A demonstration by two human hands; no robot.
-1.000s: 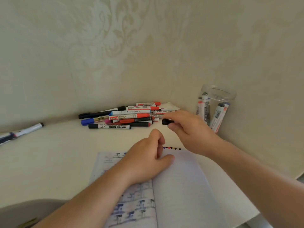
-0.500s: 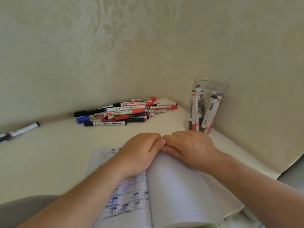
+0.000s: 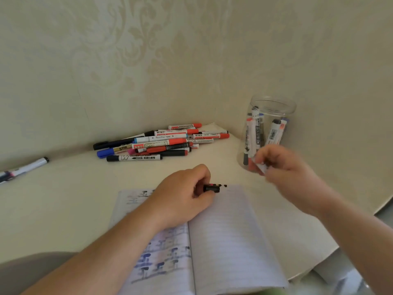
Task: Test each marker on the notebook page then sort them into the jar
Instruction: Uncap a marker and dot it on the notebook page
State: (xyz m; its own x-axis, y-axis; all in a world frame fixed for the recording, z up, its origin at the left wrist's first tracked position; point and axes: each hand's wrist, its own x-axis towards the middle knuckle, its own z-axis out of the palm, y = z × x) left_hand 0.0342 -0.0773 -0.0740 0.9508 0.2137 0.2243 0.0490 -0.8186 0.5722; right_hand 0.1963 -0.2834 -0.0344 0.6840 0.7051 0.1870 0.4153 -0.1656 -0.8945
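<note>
An open lined notebook [image 3: 229,241] lies on the table in front of me. My left hand [image 3: 182,194] rests at the top of its page and pinches a black marker cap [image 3: 211,188]. A row of small ink marks [image 3: 224,185] sits just right of the cap. My right hand [image 3: 285,167], blurred, grips a white marker [image 3: 261,167] in front of the lower part of the clear jar [image 3: 272,107]. The jar stands upright by the wall and holds several markers. A pile of red, black and blue markers [image 3: 161,143] lies against the wall behind my left hand.
A lone white marker [image 3: 27,167] lies at the far left of the cream table [image 3: 63,199]. Patterned walls meet in a corner behind the pile. The table's curved edge runs along the right, past the notebook.
My hands were together at the top of the page; they have pulled apart. My right hand moved right and up toward the jar with the marker, and the cap stayed with my left.
</note>
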